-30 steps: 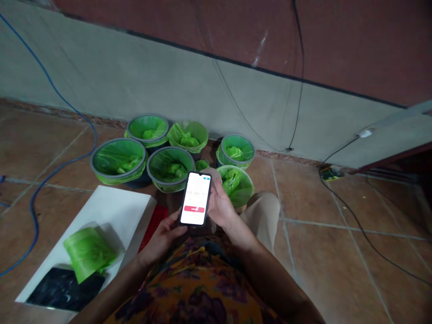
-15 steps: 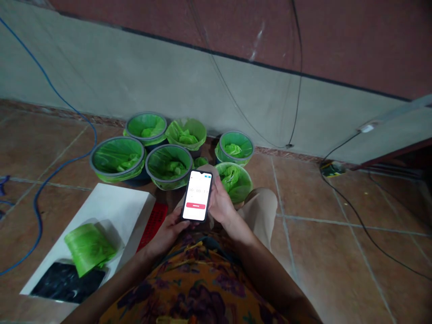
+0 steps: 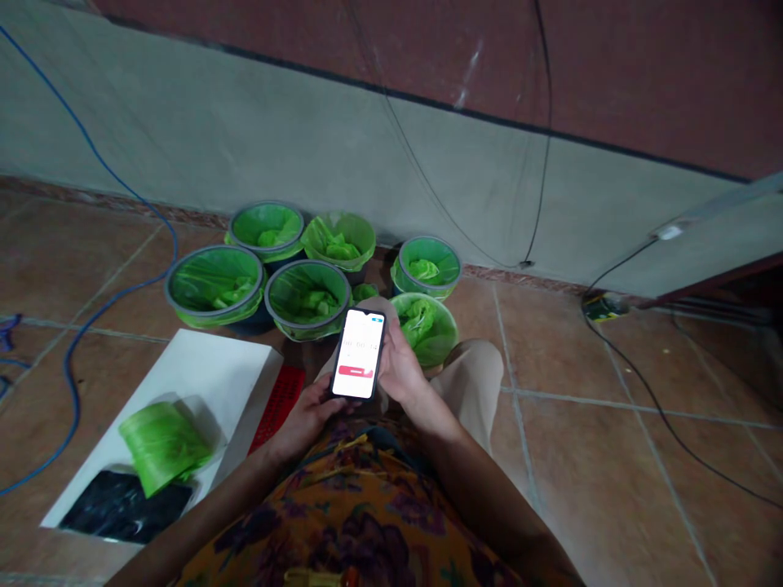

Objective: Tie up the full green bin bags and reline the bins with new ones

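Observation:
A phone [image 3: 358, 355] with a lit white screen, showing timer digits and a red bar, is held upright above my lap. My left hand [image 3: 314, 412] grips its lower left corner, fingers closed, with the thumb at the bottom edge. Along the right side, my right hand [image 3: 399, 367] is closed round the phone, its fingers partly hidden behind it. Beyond the phone stand several bins lined with green bags, among them a grey-rimmed bin [image 3: 279, 326] and a green-lined bin [image 3: 449, 336] by my knee.
On my left a white box [image 3: 201, 359] carries a folded green bag roll [image 3: 162, 444] and a black plastic packet [image 3: 119, 509]. A red crate [image 3: 278, 408] is beside it. A blue cable [image 3: 72, 391] and a black cable [image 3: 661, 424] cross the tiled floor.
The view has shifted very slightly. Both hands keep the same hold on the phone.

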Tool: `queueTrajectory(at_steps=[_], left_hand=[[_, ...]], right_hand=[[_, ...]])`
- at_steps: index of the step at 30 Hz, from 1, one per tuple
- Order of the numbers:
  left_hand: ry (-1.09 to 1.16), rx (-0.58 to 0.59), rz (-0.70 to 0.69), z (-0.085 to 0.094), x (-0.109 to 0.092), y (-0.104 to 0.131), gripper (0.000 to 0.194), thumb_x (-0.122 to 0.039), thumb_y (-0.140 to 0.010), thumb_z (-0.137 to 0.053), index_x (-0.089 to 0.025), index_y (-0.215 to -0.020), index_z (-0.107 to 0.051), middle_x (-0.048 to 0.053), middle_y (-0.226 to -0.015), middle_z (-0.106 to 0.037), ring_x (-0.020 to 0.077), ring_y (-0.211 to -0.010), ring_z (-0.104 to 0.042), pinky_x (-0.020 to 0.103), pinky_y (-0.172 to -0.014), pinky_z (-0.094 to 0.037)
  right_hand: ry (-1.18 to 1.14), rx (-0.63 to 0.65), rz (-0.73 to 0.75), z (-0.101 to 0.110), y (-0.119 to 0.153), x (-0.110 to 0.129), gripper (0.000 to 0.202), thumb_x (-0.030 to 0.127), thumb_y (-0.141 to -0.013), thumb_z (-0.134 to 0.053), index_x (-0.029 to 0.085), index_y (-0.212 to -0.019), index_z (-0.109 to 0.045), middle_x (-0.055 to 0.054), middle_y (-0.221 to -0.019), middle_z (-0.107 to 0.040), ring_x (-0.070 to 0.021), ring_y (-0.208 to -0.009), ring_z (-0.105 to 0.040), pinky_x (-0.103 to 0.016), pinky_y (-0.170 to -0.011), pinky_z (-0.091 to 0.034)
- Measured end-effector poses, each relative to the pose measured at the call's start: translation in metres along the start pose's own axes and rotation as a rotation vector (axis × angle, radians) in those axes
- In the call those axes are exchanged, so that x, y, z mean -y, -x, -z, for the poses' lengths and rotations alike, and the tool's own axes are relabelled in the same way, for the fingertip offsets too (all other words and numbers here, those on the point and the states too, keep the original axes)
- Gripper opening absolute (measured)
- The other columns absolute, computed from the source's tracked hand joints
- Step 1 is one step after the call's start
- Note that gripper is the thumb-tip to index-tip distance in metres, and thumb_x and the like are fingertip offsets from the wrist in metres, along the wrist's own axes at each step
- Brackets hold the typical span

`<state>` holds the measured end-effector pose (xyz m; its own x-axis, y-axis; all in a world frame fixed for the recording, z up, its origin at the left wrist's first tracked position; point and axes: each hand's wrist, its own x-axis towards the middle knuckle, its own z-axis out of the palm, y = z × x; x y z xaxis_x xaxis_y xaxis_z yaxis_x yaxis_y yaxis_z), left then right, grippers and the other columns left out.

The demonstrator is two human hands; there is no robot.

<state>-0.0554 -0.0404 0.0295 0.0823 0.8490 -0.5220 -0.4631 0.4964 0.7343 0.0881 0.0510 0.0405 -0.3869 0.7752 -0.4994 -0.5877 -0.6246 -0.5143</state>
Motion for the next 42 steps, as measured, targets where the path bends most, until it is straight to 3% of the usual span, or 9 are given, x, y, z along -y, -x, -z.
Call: queueTrajectory(at_steps=[14,25,42], left_hand=[[-0.135,0.027,-0.05,0.0039,0.0028,-0.0016,0.043,-0.007,-0.065,-0.07,-0.017,-0.107,-0.069,0.004,-0.081,-0.071,0.0182,-0.071,-0.062,0.026,-0.071,-0.049],[-0.263,0.091,-0.093,0.01,0.007,-0.0052,0.045,-0.017,-0.071,-0.067,-0.014,-0.115,-0.061,0.003,-0.086,-0.07,0.0178,-0.076,-0.062,0.03,-0.077,-0.047],[-0.239,0.077,-0.099,0.0078,0.0069,-0.0053,0.041,-0.017,-0.069,-0.067,-0.015,-0.11,-0.062,0.003,-0.084,-0.071,0.0177,-0.074,-0.063,0.028,-0.073,-0.048]], right_hand=[[-0.003,-0.021,0.022,0.0009,-0.0019,-0.0034,0.043,0.055,-0.095,-0.044,0.02,-0.109,-0.065,-0.001,-0.085,-0.076,-0.0196,-0.078,-0.071,-0.037,-0.081,-0.055],[-0.043,-0.023,0.005,-0.0023,-0.0004,-0.0023,0.041,0.052,-0.096,-0.043,0.018,-0.102,-0.067,-0.002,-0.086,-0.076,-0.0176,-0.075,-0.069,-0.032,-0.078,-0.054],[-0.051,-0.047,0.016,-0.0026,-0.0005,-0.0034,0.04,0.05,-0.096,-0.044,0.018,-0.101,-0.066,-0.002,-0.087,-0.076,-0.0177,-0.077,-0.069,-0.031,-0.077,-0.054]])
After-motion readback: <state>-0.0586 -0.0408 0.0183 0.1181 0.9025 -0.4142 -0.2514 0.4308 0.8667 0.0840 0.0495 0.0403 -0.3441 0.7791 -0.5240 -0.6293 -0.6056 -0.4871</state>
